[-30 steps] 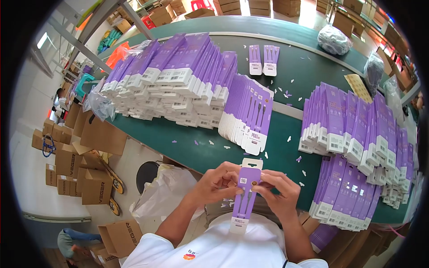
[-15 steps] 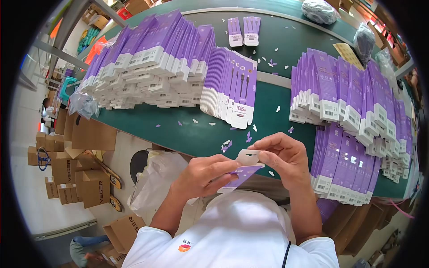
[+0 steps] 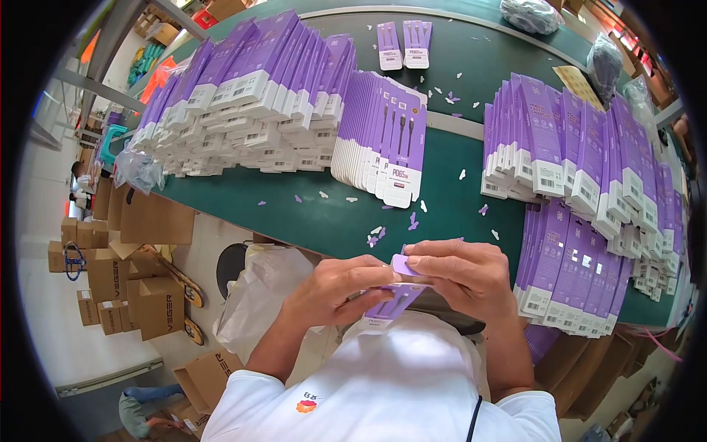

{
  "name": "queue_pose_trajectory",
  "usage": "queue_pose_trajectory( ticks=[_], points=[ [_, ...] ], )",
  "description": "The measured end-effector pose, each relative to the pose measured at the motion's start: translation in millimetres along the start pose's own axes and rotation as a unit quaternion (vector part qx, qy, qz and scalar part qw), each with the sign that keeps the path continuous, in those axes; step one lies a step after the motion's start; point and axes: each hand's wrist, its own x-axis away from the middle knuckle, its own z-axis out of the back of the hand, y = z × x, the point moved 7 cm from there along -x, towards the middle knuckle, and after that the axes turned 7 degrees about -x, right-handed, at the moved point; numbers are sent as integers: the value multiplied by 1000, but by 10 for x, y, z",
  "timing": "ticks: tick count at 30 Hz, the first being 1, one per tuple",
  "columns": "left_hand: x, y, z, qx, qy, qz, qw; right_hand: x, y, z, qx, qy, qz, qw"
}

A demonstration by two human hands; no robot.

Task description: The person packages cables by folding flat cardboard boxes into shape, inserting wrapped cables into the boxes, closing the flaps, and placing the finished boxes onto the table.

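Note:
A slim purple and white cable box [image 3: 389, 303] is held up in front of my shirt. My left hand [image 3: 331, 289] grips its body, fingers closed along the side near the top. At the box's top end, a purple flap [image 3: 403, 264] is pinched by my right hand [image 3: 468, 276], thumb and fingers closed together. The fingers hide part of the opening, so I cannot tell what is inside. Just beyond my hands, a row of flat boxes [image 3: 401, 151] with cable pictures stands fanned on the green table [image 3: 294, 221].
High stacks of purple and white boxes rise at the left [image 3: 243, 96] and the right [image 3: 582, 169]. Two small box groups [image 3: 416, 44] lie at the back. Punched-out paper scraps [image 3: 377, 237] are scattered about. Brown cartons [image 3: 158, 306] and another person [image 3: 136, 412] are at the left.
The top flap, white side showing before, now shows purple under my right fingers. My right hand has come slightly lower and turned flatter over the box end. My left hand keeps its grip.

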Motion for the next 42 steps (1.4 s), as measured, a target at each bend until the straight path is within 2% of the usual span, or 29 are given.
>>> queue_pose_trajectory(
  ticks=[3, 6, 9, 12, 13, 16, 19, 22, 25, 28, 31, 34, 37, 40, 42],
  points=[
    [31, -16, -13, -8, -9, 7, 1000, 15, 124, 25, -124, -2, -81, 989],
    [4, 15, -16, -24, -35, 10, 999, 157, 313, -72, -250, -13, -271, 929],
    [7, 58, -36, -45, -67, -4, 997, 188, 358, -127, -303, -11, -333, 893],
    [55, 51, -80, -27, -109, 33, 993, 186, 374, -175, -284, -54, -313, 905],
    [122, -26, -126, -28, -130, 81, 988, 165, 360, -165, -252, -47, -298, 919],
    [186, -94, -103, 47, -16, 63, 997, 57, 211, -136, -152, -55, -189, 969],
    [163, -79, -91, 16, -49, 83, 995, 9, 96, -110, -79, -91, -116, 986],
    [199, -198, -131, 135, -58, 139, 979, 31, 93, -103, -136, -151, -163, 965],
    [259, -335, -154, 238, -55, 164, 956, 108, 107, -124, -232, -144, -177, 946],
    [284, -394, -189, 283, -75, 159, 943, 238, 296, -186, -272, -153, -234, 921],
    [266, -355, -159, 242, -96, 176, 949, 242, 343, -197, -335, -145, -227, 903],
    [136, -262, -45, 121, -128, 136, 975, 304, 411, -251, -321, -124, -250, 905],
    [72, -218, 13, 115, -88, 116, 983, 188, 273, -181, -244, -102, -218, 939],
    [142, -254, -30, 139, -91, 122, 979, 258, 311, -134, -348, 7, -288, 892],
    [163, -303, -53, 138, -73, 147, 977, 223, 254, -62, -200, -5, -194, 960]
  ],
)
